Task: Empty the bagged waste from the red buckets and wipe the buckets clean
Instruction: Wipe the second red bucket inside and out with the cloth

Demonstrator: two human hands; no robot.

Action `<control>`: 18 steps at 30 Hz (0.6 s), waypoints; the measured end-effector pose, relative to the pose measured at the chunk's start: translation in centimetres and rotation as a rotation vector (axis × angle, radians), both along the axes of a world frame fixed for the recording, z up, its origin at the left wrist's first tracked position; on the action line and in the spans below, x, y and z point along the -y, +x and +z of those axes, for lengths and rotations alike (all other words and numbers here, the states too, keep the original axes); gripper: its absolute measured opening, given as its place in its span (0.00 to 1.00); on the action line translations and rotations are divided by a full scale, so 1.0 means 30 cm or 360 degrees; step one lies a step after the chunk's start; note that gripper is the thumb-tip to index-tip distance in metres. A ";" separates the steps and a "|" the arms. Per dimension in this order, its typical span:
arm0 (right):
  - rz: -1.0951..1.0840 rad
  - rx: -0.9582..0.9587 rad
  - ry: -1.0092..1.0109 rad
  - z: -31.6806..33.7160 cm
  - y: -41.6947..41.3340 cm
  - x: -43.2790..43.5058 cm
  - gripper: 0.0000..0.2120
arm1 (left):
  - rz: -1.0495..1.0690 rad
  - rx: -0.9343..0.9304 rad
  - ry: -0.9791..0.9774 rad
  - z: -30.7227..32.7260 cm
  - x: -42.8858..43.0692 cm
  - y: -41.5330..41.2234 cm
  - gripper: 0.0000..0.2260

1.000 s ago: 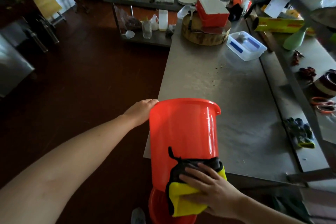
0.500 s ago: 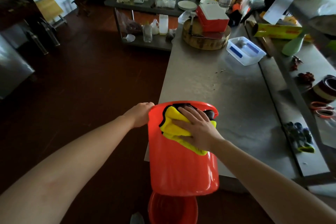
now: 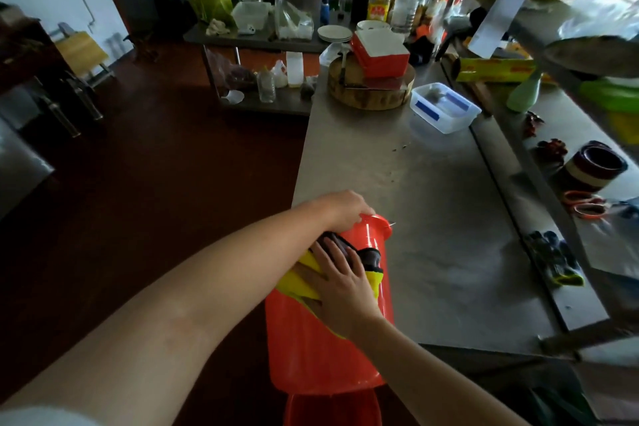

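Note:
A red bucket (image 3: 325, 346) is tilted over the near corner of the steel table, its rim pointing away from me. My left hand (image 3: 340, 209) grips that far rim. My right hand (image 3: 340, 282) presses a yellow and black cloth (image 3: 297, 282) flat against the bucket's outer wall, just below the rim, with its fingers spread. A second red bucket (image 3: 332, 408) stands on the floor directly underneath; only its rim shows.
The steel table (image 3: 415, 218) runs away from me with a round wooden block (image 3: 371, 94), a red box and a clear tub (image 3: 444, 107) at its far end. Gloves (image 3: 553, 259), scissors and bowls lie along the right shelf. Dark floor lies to the left.
The cloth went from the bucket's lower wall up to the rim, and now sits a little below it. The bucket has rotated and tipped rightward, and my left hand has closed over the rim.

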State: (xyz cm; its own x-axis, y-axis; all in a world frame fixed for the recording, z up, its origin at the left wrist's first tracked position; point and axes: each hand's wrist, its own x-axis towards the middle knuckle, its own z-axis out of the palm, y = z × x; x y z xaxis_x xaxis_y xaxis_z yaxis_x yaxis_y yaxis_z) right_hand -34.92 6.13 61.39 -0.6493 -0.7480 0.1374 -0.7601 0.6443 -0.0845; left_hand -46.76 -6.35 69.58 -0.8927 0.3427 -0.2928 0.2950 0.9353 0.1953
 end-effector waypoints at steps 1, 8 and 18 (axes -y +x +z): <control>-0.0020 0.0012 -0.0012 -0.005 0.010 -0.016 0.28 | -0.0048 -0.0066 -0.0031 -0.012 0.008 0.012 0.20; -0.0138 0.0104 -0.0266 -0.083 0.103 -0.223 0.27 | 0.0130 -0.0238 0.0314 -0.063 0.028 0.026 0.16; -0.0412 0.0086 -0.0355 -0.067 0.148 -0.311 0.30 | 0.0304 -0.0511 0.0797 -0.092 0.029 0.150 0.17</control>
